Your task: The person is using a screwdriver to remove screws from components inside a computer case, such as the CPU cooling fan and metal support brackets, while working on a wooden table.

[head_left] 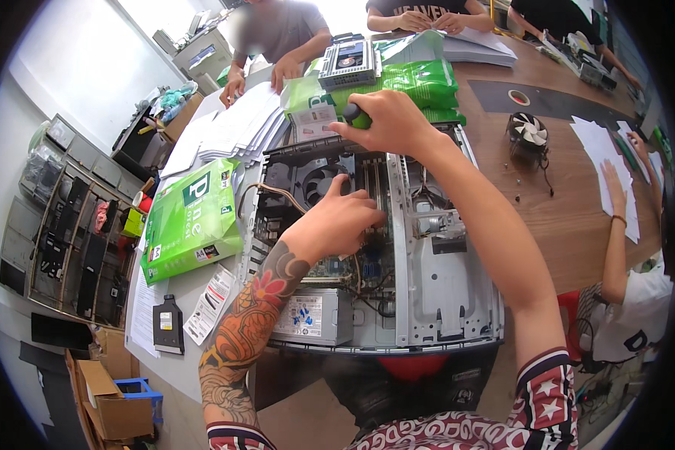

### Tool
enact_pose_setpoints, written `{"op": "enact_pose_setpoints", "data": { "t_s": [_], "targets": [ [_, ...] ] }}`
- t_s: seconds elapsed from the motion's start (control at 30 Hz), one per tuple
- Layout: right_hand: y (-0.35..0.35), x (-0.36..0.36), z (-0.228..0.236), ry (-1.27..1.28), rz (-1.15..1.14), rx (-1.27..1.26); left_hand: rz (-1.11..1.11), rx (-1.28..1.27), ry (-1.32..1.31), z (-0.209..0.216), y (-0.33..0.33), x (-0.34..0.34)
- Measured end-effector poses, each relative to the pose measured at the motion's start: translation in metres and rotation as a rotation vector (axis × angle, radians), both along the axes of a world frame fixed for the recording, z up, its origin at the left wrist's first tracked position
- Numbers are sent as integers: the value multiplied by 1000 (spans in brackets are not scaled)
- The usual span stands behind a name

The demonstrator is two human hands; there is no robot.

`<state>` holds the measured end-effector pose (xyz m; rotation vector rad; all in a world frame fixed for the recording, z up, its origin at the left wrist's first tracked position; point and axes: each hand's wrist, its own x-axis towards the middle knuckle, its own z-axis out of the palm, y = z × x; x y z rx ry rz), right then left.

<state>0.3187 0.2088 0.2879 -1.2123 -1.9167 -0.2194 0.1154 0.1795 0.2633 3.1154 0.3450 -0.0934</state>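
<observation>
An opened desktop computer case (pixel 450 300) lies flat on the table in front of me. My right hand (pixel 397 121) is closed around the green and black handle of a screwdriver (pixel 358 116) at the far edge of the case; its shaft cannot be made out. Inside the case my left hand (pixel 341 219) rests over the board, index finger stretched toward a dark fan (pixel 321 182). The other fingers bend down beside the memory slots, their tips partly hidden, and I see nothing held. A silver power supply (pixel 307 316) sits at the near left of the case.
Left are a green paper package (pixel 191 225), a black slim part (pixel 169 326) and a paper stack (pixel 240 127). A metal drive cage (pixel 349 61) sits on green packages beyond. Right, a cooler fan (pixel 529 133) lies near a tape roll (pixel 518 97). Several people work around the table.
</observation>
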Motion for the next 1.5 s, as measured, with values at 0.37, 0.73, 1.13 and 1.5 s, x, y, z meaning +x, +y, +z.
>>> {"op": "enact_pose_setpoints", "data": {
  "t_s": [0.37,0.73,1.13,1.5],
  "targets": [
    [1,0,1,-14,-2,-24,41,-17,13,0,-1,2],
    [2,-2,-1,-10,-3,-34,19,28,6,-1,-4,2],
    [3,-3,-4,10,4,23,38,-67,-62,-3,-2,1],
    [3,-5,-4,21,8,43,72,-51,-91,-6,-4,2]
  ]
}}
